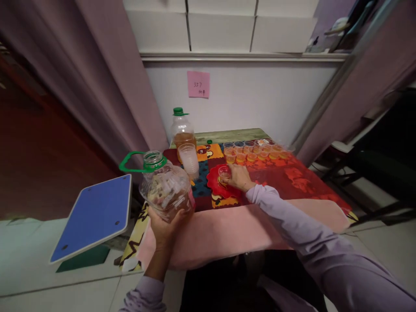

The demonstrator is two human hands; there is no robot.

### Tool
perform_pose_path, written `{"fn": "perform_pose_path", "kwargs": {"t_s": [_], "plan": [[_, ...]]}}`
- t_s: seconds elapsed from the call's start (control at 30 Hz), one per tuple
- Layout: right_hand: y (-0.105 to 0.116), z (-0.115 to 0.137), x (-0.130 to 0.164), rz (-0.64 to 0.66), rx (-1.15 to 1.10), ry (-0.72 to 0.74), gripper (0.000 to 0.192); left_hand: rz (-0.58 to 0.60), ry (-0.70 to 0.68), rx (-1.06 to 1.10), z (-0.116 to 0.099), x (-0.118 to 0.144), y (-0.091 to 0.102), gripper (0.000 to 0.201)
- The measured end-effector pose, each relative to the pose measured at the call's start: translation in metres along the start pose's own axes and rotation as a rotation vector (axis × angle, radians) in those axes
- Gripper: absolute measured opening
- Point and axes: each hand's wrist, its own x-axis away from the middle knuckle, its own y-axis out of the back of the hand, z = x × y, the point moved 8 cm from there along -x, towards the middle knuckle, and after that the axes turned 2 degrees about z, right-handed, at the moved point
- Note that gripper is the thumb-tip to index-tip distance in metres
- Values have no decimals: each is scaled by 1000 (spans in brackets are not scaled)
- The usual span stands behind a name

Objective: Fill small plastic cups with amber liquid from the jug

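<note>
My left hand [164, 227] grips from below a large clear jug [165, 188] with a green open neck and handle, tilted and holding amber liquid. My right hand [237, 177] rests on a small clear plastic cup [224, 172] standing on a red plate [219, 184] on the table. Beside the jug stands a stack of empty clear cups [189, 159]. Behind the stack is a second bottle [183, 132] with a green cap and amber liquid. Several small cups filled with amber liquid [256, 151] stand in rows at the table's far side.
A colourful patterned cloth [292, 173] covers the small table, with a pink cloth [227, 229] over its near edge. A blue board [94, 214] lies tilted at the left. Curtains hang on both sides. A pink note [198, 84] is stuck on the wall.
</note>
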Motion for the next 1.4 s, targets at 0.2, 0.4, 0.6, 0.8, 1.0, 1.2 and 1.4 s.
{"fn": "perform_pose_path", "kwargs": {"t_s": [0.2,0.4,0.6,0.8,1.0,1.2,1.4], "plan": [[18,2,2,-201,-206,77,62,-62,12,-66,7,-4,5,92],[42,-92,5,-276,-509,-123,59,-54,27,-67,12,-7,4,95],[73,-244,21,-321,-233,-494,62,-69,-5,-58,1,-5,3,89],[85,-328,25,-295,-51,-698,60,-65,-31,-95,-2,-8,5,91],[77,-351,18,-256,-21,-787,59,-78,-63,-163,-9,-9,6,84],[69,-362,19,-259,-14,-806,57,-81,-79,-180,-9,-11,8,83],[69,-367,16,-284,-20,-795,57,-53,-53,-194,-9,-14,9,83]]}}
